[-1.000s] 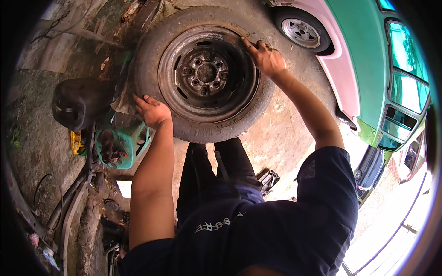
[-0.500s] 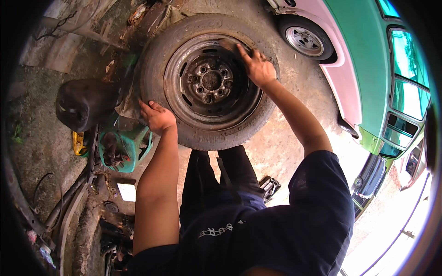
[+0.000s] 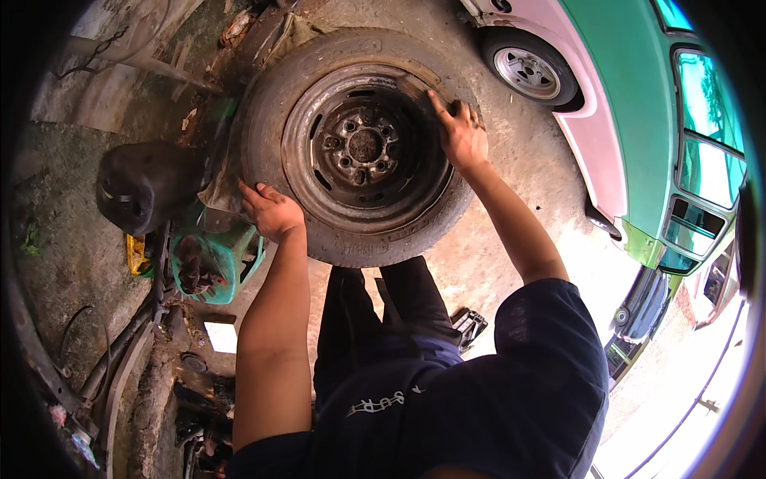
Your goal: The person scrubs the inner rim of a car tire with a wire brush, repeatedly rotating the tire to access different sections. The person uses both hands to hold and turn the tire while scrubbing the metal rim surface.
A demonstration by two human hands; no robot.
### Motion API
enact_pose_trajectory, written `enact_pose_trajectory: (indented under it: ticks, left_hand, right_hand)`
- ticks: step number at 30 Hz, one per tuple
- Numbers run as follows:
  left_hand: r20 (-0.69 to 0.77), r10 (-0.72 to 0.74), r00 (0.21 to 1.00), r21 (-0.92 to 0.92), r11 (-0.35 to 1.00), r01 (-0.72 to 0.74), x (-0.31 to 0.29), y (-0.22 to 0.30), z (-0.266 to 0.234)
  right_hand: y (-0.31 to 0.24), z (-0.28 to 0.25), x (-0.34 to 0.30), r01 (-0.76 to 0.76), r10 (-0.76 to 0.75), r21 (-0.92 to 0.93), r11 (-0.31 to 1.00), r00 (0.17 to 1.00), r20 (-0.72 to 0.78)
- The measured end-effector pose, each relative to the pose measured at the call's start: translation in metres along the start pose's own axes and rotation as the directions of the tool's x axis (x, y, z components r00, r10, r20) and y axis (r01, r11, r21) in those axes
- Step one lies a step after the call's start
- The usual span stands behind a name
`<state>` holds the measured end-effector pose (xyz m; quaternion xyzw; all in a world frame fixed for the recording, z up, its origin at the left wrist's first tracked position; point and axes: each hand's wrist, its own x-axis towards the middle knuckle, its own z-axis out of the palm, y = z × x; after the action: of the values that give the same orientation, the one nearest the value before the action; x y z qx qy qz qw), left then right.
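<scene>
A worn car wheel (image 3: 363, 211), a dusty tyre on a rusty steel rim, is held in front of me with its face up. My left hand (image 3: 274, 214) grips the tyre's lower-left edge, fingers spread over the sidewall. At the upper right, my right hand (image 3: 463, 137) is at the rim's edge, index finger stretched out and the other fingers curled. Beside that fingertip is a small brownish flat piece (image 3: 413, 86), blurred and too unclear to name. The rim's centre hub hole (image 3: 365, 145) and the bolt holes around it look dirty.
Left of the wheel are a dark rounded container (image 3: 140, 188) and a green plastic crate (image 3: 219, 283) with dark items inside. A pink and green vehicle (image 3: 630, 104) stands at the right. Behind my legs lies a black object (image 3: 469, 326). Metal bars (image 3: 120, 351) run along the lower left.
My right hand has slid slightly right and down along the rim, with the brownish piece. The wheel has shifted a little down and left; my left hand stays at its edge.
</scene>
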<state>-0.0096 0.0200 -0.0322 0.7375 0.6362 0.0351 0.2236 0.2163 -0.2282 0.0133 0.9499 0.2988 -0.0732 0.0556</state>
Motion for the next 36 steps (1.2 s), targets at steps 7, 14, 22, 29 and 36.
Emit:
enact_pose_trajectory:
  ticks: [7, 14, 22, 29, 36]
  left_hand:
    - [0.022, 0.0, 1.0, 0.025, 1.0, -0.001, 0.0, -0.002, -0.001]
    - [0.023, 0.018, 1.0, 0.02, 1.0, -0.018, 0.0, -0.002, 0.0]
    - [0.03, 0.01, 0.999, 0.016, 1.0, -0.01, 0.0, -0.001, -0.001]
    - [0.048, -0.022, 0.999, 0.043, 0.999, 0.02, -0.001, 0.001, -0.004]
    - [0.018, -0.002, 1.0, 0.023, 1.0, 0.002, 0.001, -0.003, 0.001]
  right_hand:
    - [0.034, -0.004, -0.006, 0.118, -0.115, -0.078, 0.99, 0.993, 0.04]
    - [0.009, -0.027, -0.12, 0.154, -0.134, -0.002, 0.988, 0.869, 0.476]
    - [0.016, -0.02, -0.095, -0.02, 0.012, 0.025, 0.999, 0.959, 0.284]
    - [-0.082, -0.014, -0.176, -0.195, 0.001, 0.317, 0.928, 0.852, 0.523]
    - [-0.03, -0.013, -0.163, -0.284, 0.154, 0.249, 0.926, 0.886, 0.438]
